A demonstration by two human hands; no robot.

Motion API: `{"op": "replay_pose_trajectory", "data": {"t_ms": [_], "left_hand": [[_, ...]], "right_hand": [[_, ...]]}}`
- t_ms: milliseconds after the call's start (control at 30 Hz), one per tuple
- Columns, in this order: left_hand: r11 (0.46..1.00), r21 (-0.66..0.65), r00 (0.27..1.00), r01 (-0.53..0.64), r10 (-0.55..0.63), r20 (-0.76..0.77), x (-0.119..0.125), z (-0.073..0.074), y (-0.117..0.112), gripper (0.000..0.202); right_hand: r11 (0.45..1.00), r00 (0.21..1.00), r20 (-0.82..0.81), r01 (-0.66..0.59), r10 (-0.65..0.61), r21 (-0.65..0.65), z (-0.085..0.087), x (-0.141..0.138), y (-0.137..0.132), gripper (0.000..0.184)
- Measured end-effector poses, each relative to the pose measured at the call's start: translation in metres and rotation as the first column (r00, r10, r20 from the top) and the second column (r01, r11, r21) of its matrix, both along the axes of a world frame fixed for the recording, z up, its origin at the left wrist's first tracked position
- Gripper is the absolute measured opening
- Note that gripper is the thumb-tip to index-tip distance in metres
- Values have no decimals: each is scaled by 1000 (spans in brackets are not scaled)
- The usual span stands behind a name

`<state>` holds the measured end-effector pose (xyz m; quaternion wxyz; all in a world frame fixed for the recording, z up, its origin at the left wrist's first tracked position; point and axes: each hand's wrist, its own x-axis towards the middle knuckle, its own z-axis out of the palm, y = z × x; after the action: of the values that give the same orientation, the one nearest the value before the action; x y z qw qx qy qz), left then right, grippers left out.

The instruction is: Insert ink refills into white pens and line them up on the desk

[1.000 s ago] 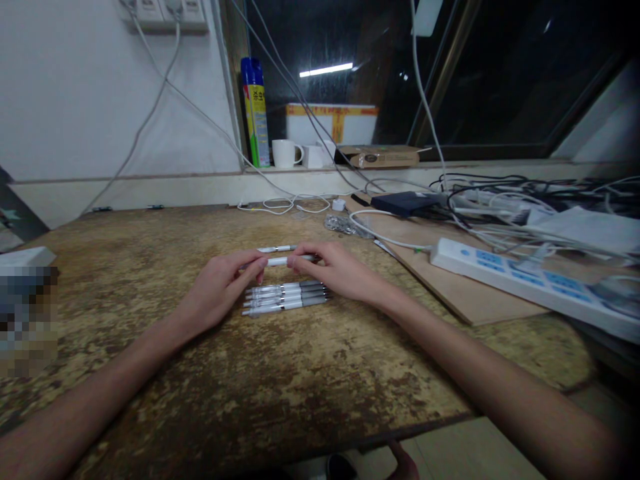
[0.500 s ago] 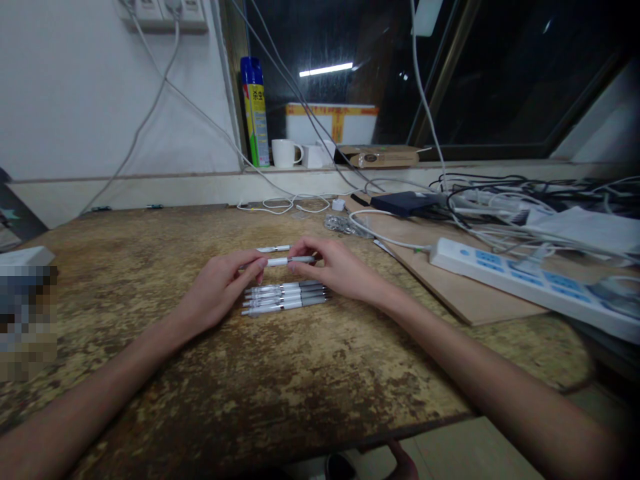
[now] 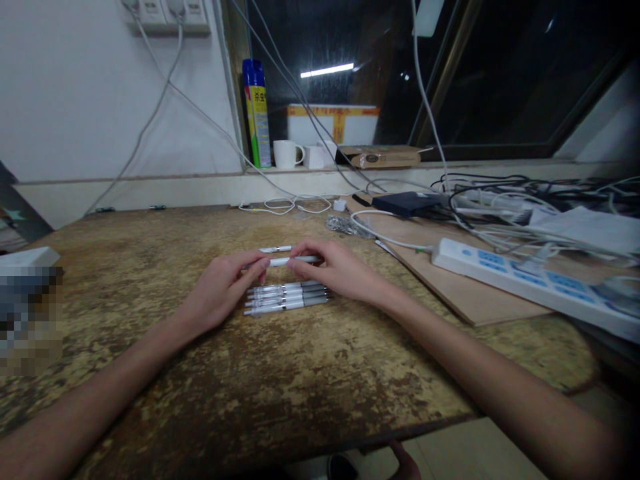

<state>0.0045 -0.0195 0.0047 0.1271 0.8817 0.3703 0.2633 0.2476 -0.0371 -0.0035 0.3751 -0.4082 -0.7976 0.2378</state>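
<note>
Both hands meet at the middle of a worn wooden table [image 3: 280,373]. My left hand [image 3: 223,290] pinches one end of a white pen [image 3: 279,261], and my right hand [image 3: 340,270] pinches the other end, so the pen lies crosswise between them. Just in front of the hands, three white and grey pens [image 3: 287,297] lie side by side in a neat row. One more white pen [image 3: 275,249] rests on the table right behind the held one.
A white power strip [image 3: 530,283] and a tangle of cables [image 3: 490,200] crowd the right side on a thin board [image 3: 450,280]. On the sill behind stand a spray can [image 3: 257,113], a white mug [image 3: 286,153] and boxes [image 3: 380,157]. A blurred patch sits at the left edge.
Almost nothing differs; the hands stay pinched on the same pen, and the view has shifted very slightly.
</note>
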Motion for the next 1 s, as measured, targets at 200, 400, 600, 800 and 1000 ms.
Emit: {"op": "replay_pose_trajectory", "data": {"t_ms": [200,400,600,800,1000], "left_hand": [[1000,9,1000,1,-1,1,1,0,-1,38],[1000,-3,1000,0,0,1,1,1,-1,40],[1000,-5,1000,-4,4,-7,-1,0,1,40],[1000,12,1000,4,-4,-11,-2,-1,2,42],[1000,-4,1000,-14,14,2,-2,0,1,42]], "right_hand": [[999,1000,-14,-28,28,-22,0,1,0,19],[998,999,-24,-29,27,-53,0,1,0,26],[1000,999,-45,-21,20,-10,-1,2,2,16],[1000,997,-68,-32,31,-2,0,3,4,16],[999,988,-153,-42,37,-32,-2,3,7,13]]}}
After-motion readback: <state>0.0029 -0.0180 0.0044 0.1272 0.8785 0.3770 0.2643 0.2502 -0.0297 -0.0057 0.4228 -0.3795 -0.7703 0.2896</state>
